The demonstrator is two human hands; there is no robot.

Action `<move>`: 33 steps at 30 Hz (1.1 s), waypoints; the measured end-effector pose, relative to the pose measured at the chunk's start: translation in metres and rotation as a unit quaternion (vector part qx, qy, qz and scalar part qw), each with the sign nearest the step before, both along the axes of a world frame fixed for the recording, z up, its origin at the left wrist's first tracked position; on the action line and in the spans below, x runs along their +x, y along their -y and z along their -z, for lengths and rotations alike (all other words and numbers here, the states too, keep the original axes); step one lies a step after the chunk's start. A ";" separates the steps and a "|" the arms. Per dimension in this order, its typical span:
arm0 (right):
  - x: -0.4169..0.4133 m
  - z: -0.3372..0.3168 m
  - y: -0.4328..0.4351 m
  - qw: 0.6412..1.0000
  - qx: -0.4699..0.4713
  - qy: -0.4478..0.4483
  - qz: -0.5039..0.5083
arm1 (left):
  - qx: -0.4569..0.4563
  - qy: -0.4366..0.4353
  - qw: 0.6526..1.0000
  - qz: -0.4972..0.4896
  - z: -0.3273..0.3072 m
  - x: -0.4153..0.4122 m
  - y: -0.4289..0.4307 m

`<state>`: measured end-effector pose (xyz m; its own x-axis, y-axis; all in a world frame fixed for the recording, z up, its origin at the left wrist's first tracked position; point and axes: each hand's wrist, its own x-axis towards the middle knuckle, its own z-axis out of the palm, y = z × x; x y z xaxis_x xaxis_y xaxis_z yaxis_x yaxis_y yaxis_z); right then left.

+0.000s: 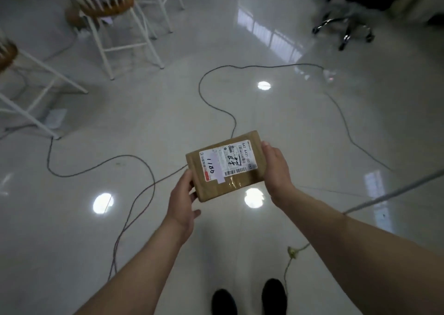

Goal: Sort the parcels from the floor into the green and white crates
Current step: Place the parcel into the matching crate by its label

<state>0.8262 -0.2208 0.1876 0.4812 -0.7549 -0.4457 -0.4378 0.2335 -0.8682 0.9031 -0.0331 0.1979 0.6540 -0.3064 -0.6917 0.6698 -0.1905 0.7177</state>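
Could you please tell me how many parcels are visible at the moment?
1: the brown parcel, held above the floor between the left hand and the right hand, label facing up. Others may lie out of view.

There is 1 parcel [225,168] with 1 white label [224,162], held by 2 hands: the left hand [183,201] at its 7 o'clock, the right hand [276,168] at its 3 o'clock. 2 dark shoes [224,301] show at 6 o'clock of the view. 2 wooden-seated chairs [108,5] stand toward 10 and 11 o'clock, 1 office chair [346,24] at 1 o'clock, and 3 round light reflections [103,203] lie on the floor [312,127].
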 end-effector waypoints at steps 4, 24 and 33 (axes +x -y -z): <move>-0.070 -0.074 0.056 0.995 -0.039 0.022 0.087 | -0.038 0.019 0.994 0.103 -0.066 -0.042 0.066; -0.615 -0.264 0.156 0.851 -0.143 0.070 0.500 | -0.167 0.091 0.821 0.538 -0.270 -0.472 0.308; -0.763 -0.324 0.094 0.705 -0.204 0.022 0.679 | -0.212 0.067 0.697 0.681 -0.295 -0.650 0.344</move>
<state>0.0632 -0.3152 0.5116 -0.8014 -0.5946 -0.0644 -0.0222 0.1372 -0.9903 0.2535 -0.3775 0.4929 -0.3945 -0.8650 -0.3101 -0.0044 -0.3357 0.9420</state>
